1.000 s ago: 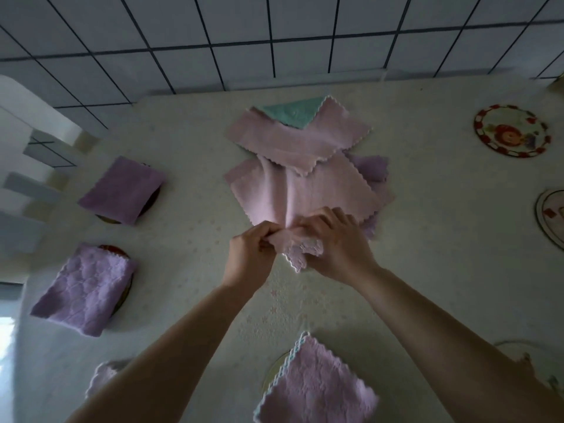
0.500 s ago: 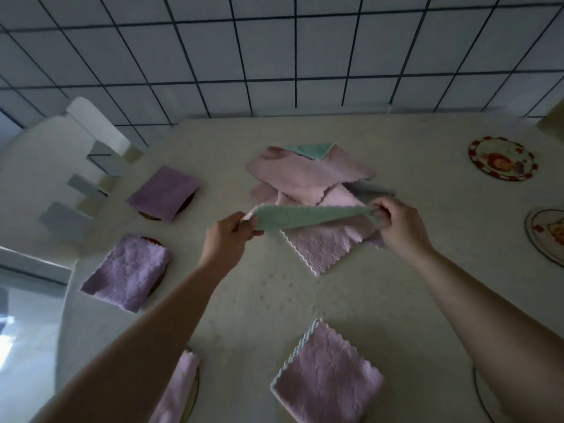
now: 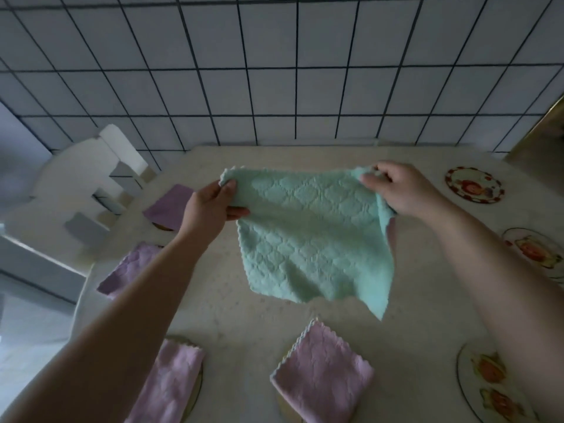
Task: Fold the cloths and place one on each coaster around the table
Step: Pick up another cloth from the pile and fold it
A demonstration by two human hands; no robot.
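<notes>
A: Green cloth (image 3: 311, 239), quilted, held up unfolded above the table (image 3: 232, 312), stretched between both hands, lower edge hanging free and rumpled
B: Left hand (image 3: 210, 209)?
A: Pinching the top left corner, thumb on the near face, fingers curled behind
B: And the right hand (image 3: 399, 190)?
A: Gripping the top right corner, fingers curled over the bunched edge, a sliver of pink fabric (image 3: 392, 236) showing just below it behind the green
B: Folded cloths on the table?
A: Four in view, all purple or pink. Far-left purple cloth (image 3: 168, 203) lying on a coaster, dark rim just peeking out at the near edge. Second purple cloth (image 3: 128, 270) nearer on the left, partly hidden by the left forearm. Pink cloth at bottom left (image 3: 171, 383) over a round coaster rim. Pink cloth at bottom centre (image 3: 323, 374), scalloped edges, tilted like a diamond, covering its coaster
B: Bare coasters?
A: Three on the right side: far-right coaster (image 3: 474, 189) with a red border and a printed figure, middle-right coaster (image 3: 537, 248) partly cut by the frame edge, near-right coaster (image 3: 494, 389) half behind the right forearm
B: Beyond the table?
A: Tiled wall (image 3: 274, 71) with dark grout, white chair (image 3: 100, 184) at the left
</notes>
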